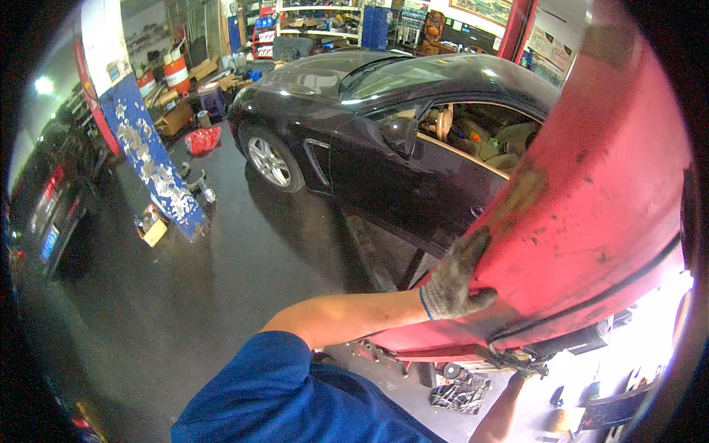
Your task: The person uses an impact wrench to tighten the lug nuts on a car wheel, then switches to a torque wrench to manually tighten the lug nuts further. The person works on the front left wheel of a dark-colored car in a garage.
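Observation:
My left hand (456, 286), in a worn grey work glove darkened with dirt, lies against a big red metal post (583, 184). Its thumb and fingers are spread on the painted face, which carries dark, greasy smears. A black cable (598, 295) runs along the post. Low on the right, my right hand (523, 381) reaches up to a dark metal lever-like part (518, 360) at the post's edge. Glare and that part hide its fingers, so I cannot tell whether it grips anything.
A dark car (399, 118) with its side window down stands beyond the post. Left of it rise a chipped blue-and-white pillar (151, 155), a red bag (203, 140) and an open carton (153, 226). A greasy machine part (461, 391) lies on the floor below.

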`<action>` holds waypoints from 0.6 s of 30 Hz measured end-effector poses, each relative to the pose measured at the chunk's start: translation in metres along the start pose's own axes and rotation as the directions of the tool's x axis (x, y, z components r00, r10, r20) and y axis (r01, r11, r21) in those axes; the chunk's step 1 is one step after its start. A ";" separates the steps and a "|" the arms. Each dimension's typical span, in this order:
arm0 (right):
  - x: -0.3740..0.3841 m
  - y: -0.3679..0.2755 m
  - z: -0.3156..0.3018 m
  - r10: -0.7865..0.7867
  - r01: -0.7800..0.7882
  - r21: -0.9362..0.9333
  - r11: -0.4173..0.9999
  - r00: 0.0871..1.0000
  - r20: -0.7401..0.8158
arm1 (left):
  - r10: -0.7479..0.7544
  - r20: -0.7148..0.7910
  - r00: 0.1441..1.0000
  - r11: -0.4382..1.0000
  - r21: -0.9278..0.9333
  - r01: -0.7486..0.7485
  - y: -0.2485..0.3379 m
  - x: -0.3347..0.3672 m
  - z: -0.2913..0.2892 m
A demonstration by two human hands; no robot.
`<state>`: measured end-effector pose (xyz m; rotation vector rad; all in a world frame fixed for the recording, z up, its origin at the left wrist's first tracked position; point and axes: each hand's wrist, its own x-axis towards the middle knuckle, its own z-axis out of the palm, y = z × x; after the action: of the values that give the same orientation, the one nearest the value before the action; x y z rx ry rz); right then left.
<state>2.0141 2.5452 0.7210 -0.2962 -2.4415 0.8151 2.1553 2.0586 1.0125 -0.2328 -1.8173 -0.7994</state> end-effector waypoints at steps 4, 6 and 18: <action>-0.086 -0.028 -0.019 -0.081 0.084 -0.156 0.984 0.996 0.025 | -0.115 0.143 0.983 0.979 -0.149 0.137 0.003 0.010 -0.020; -0.139 -0.050 -0.020 -0.091 0.107 -0.211 0.972 0.992 0.083 | -0.060 0.290 0.955 0.963 -0.236 0.132 -0.010 0.016 -0.043; -0.392 -0.264 0.128 0.185 0.227 -0.416 0.880 0.645 0.742 | -0.173 0.855 0.488 0.870 -0.100 0.483 -0.272 -0.037 -0.320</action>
<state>2.2572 2.1303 0.6290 -0.0843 -3.4647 0.3032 2.2742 1.6628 0.9285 -0.5631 -2.6794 -1.4609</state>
